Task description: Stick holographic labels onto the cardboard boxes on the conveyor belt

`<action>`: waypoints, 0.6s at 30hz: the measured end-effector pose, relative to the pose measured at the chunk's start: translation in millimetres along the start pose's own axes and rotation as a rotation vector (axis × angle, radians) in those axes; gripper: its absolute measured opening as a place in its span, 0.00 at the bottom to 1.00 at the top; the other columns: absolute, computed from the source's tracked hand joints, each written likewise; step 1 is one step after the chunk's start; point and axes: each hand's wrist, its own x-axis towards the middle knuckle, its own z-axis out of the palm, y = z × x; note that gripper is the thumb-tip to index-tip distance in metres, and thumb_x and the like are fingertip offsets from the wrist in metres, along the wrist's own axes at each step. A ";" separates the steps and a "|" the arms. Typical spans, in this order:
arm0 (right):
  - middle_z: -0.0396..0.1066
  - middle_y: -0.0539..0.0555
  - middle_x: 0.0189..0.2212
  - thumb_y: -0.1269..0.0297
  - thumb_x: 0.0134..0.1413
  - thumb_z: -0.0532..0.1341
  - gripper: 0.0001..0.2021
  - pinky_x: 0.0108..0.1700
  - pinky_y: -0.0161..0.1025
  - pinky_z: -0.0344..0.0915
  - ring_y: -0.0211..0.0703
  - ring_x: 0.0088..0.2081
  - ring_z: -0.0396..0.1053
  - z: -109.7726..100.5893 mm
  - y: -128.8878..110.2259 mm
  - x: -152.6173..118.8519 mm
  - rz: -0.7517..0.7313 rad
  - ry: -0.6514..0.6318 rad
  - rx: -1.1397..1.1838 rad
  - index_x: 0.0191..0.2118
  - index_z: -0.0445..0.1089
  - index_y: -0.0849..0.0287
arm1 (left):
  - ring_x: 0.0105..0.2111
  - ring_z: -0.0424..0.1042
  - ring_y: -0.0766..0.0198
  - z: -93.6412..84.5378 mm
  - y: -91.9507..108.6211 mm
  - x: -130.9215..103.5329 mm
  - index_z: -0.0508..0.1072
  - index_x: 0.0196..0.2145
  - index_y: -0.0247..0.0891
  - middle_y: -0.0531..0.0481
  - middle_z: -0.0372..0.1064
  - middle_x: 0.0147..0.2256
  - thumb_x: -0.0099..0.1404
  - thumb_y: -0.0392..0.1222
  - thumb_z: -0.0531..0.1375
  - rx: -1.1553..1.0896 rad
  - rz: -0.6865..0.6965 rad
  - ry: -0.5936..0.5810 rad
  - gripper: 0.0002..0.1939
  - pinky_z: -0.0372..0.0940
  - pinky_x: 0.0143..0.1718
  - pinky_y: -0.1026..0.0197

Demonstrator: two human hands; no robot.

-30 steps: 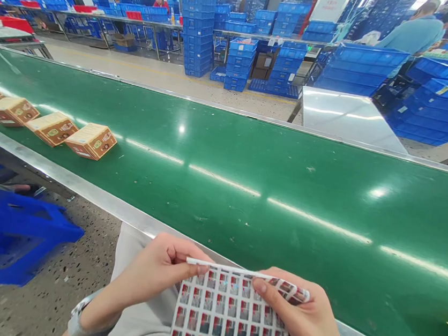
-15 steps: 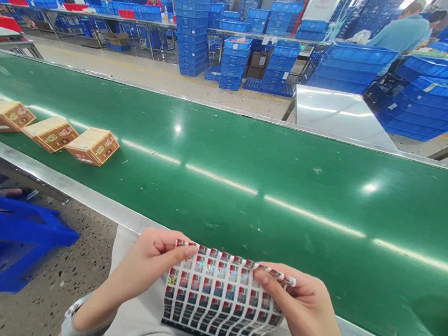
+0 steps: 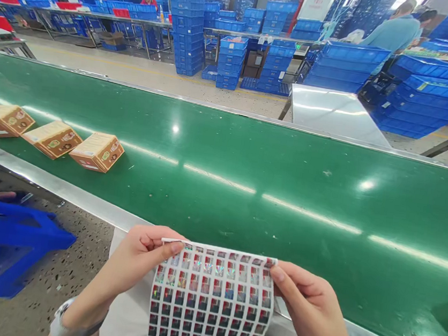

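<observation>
A sheet of small shiny red and dark stickers (image 3: 212,301) hangs between my two hands at the bottom middle, in front of my lap. My left hand (image 3: 139,258) pinches its upper left edge between thumb and fingers. At the upper right corner, my right hand (image 3: 310,296) is closed on the sheet, the thumb on its front. The top edge looks narrowly folded or curled. Below, the sheet runs out of the picture.
A green conveyor belt (image 3: 213,188) crosses the view, with several brown and cream boxes (image 3: 98,152) at its left. A blue stool (image 3: 8,246) stands lower left. Beyond are a metal table (image 3: 335,113), stacked blue crates (image 3: 185,29) and people at work.
The sheet has been spread flatter and hangs lower, its curled top edge now straighter. My right hand has moved to its upper right corner. The boxes have shifted slightly right and down in view.
</observation>
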 end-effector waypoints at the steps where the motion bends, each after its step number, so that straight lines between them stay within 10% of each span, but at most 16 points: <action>1: 0.73 0.53 0.20 0.38 0.47 0.70 0.23 0.28 0.37 0.70 0.44 0.25 0.70 -0.7 0.4 -0.6 -0.005 0.026 -0.011 0.31 0.83 0.57 | 0.23 0.75 0.62 -1.7 -0.6 -0.1 0.85 0.31 0.37 0.46 0.80 0.25 0.57 0.49 0.69 0.006 -0.004 -0.005 0.12 0.67 0.25 0.66; 18: 0.72 0.51 0.22 0.42 0.52 0.68 0.19 0.23 0.33 0.65 0.40 0.23 0.66 7.0 1.0 -1.6 -0.162 0.177 -0.098 0.28 0.78 0.56 | 0.21 0.64 0.65 5.8 3.6 -0.3 0.79 0.24 0.35 0.51 0.70 0.19 0.56 0.54 0.67 0.057 -0.026 0.008 0.17 0.62 0.25 0.64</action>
